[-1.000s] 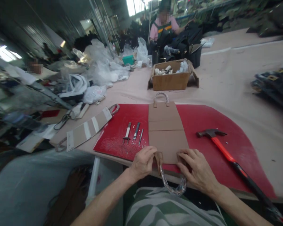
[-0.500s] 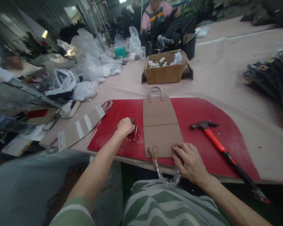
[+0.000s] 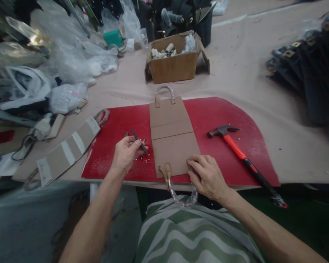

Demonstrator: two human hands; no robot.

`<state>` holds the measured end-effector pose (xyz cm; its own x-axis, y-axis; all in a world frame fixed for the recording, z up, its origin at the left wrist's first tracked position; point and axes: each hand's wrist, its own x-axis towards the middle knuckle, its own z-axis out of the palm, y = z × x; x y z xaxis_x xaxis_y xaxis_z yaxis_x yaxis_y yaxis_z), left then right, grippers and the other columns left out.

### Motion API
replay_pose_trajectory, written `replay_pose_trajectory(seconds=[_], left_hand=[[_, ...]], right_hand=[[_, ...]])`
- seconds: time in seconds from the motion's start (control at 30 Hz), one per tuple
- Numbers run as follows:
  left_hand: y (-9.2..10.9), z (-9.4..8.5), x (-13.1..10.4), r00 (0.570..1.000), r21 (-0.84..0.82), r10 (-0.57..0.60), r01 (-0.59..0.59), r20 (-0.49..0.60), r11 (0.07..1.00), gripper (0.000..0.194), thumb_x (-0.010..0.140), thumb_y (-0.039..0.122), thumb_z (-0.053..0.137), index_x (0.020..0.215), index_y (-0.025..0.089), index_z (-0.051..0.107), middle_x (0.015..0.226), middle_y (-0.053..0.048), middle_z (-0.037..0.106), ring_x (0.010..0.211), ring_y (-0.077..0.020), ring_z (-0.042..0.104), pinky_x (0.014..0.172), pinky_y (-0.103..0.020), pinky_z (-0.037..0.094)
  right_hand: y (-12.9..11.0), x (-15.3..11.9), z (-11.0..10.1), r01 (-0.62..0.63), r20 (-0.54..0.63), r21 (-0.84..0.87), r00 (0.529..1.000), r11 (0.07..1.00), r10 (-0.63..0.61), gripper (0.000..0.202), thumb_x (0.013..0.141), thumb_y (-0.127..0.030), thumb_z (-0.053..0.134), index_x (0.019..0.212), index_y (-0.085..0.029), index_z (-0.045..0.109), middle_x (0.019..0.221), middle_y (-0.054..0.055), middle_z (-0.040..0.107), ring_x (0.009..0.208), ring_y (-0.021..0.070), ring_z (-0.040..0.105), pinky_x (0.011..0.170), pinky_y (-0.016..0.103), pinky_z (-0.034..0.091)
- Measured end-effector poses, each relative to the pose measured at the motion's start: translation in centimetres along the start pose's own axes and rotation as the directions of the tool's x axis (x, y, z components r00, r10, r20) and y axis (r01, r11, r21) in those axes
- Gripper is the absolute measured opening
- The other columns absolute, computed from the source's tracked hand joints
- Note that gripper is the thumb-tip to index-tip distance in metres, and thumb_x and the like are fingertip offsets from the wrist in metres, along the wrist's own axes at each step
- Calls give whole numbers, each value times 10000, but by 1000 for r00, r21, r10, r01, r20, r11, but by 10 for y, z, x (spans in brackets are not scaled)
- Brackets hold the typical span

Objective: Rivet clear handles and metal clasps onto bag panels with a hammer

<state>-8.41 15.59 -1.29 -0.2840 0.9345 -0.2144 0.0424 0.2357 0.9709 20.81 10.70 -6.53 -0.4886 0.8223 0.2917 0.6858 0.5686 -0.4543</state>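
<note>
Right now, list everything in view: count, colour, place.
Table: one, pinkish, underneath
Mat: one, red, on table
Panel: one, tan, on mat
Panel handles: two, clear wrapped, panel ends
Hammer: one, red and black, mat's right
Slim tool: one, dark, over mat's left
Small tools: count unclear, dark, on mat
Banded piece: one, tan and white, left of mat
Carton: one, brown, beyond mat
Box: one, teal, back left
Plastic bags: uncounted, clear, back left
Black bags: several, black, behind carton
Stack: one, dark, far right
Clutter: uncounted, blurred, far left
Shirt: one, green and white, bottom centre
Left hand: one, holding slim tool
Right hand: one, touching panel
</note>
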Motion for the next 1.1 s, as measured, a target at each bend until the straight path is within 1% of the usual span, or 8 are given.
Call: replay_pose_trajectory(seconds=[0.07, 0.13, 0.2, 0.27, 0.37, 0.67, 0.93, 1.1], left_hand=[[-10, 21, -13, 999, -142, 21, -17, 26, 990, 413, 665, 355, 758, 925, 144, 516, 822, -34, 673, 727, -192, 713, 640, -323, 597], [-22, 41, -23, 998, -227, 31, -19, 50, 974, 439, 685, 343, 761, 997, 154, 518, 869, -31, 671, 771, -198, 720, 661, -334, 607], [-34, 56, -31, 997, -265, 54, -37, 56, 964, 453, 718, 328, 750, 1074, 167, 519, 901, -28, 668, 807, -200, 724, 698, -352, 615], [-44, 64, -37, 995, -258, 88, -72, 55, 963, 451, 752, 317, 735, 1124, 174, 522, 922, -36, 675, 849, -204, 725, 766, -381, 613], [-52, 67, -45, 988, -192, 142, -128, 60, 973, 385, 795, 321, 709, 1105, 162, 546, 954, -64, 690, 884, -212, 726, 828, -392, 604], [-60, 64, -58, 968, -16, 236, -235, 87, 972, 254, 863, 294, 644, 1062, 160, 560, 982, -85, 720, 908, -202, 724, 845, -343, 603], [-62, 67, -70, 961, -24, 263, -262, 89, 965, 156, 883, 242, 614, 1017, 171, 581, 981, -62, 712, 893, -183, 721, 832, -321, 604], [-64, 69, -72, 948, 41, 298, -304, 108, 952, 139, 885, 248, 605, 999, 171, 589, 988, -68, 711, 902, -184, 714, 838, -326, 602]], right_hand=[[0, 1, 0, -6, 2, 8, 1000, 1000, 6, 230, 902, -236, 512, 1088, -136, 604, 1120, 137, 595, 1006, 268, 486, 884, 431, 395], [0, 1, 1, -12, 9, 15, 1000, 1000, 12, 231, 903, -235, 511, 1088, -133, 606, 1122, 138, 595, 1006, 268, 489, 882, 431, 396], [0, 2, 0, -20, 18, 23, 1000, 1000, 19, 232, 902, -232, 511, 1088, -132, 607, 1118, 140, 597, 999, 267, 492, 874, 431, 398], [1, 2, 0, -21, 27, 33, 999, 999, 20, 238, 899, -230, 510, 1096, -137, 606, 1118, 140, 600, 996, 267, 494, 871, 435, 400], [2, 2, 0, -16, 40, 32, 999, 999, 14, 257, 886, -230, 518, 1113, -149, 605, 1130, 137, 600, 1007, 271, 497, 873, 440, 400], [3, 2, 3, -30, 36, 29, 999, 999, 29, 264, 881, -239, 525, 1124, -158, 590, 1134, 126, 589, 1007, 267, 488, 880, 426, 386], [3, 2, 2, -33, 32, 35, 999, 999, 32, 262, 886, -242, 517, 1120, -153, 592, 1131, 130, 585, 996, 268, 485, 868, 426, 383], [2, 2, 1, -25, 25, 30, 999, 999, 24, 257, 885, -236, 519, 1111, -143, 600, 1129, 132, 588, 1004, 267, 487, 872, 421, 385]])
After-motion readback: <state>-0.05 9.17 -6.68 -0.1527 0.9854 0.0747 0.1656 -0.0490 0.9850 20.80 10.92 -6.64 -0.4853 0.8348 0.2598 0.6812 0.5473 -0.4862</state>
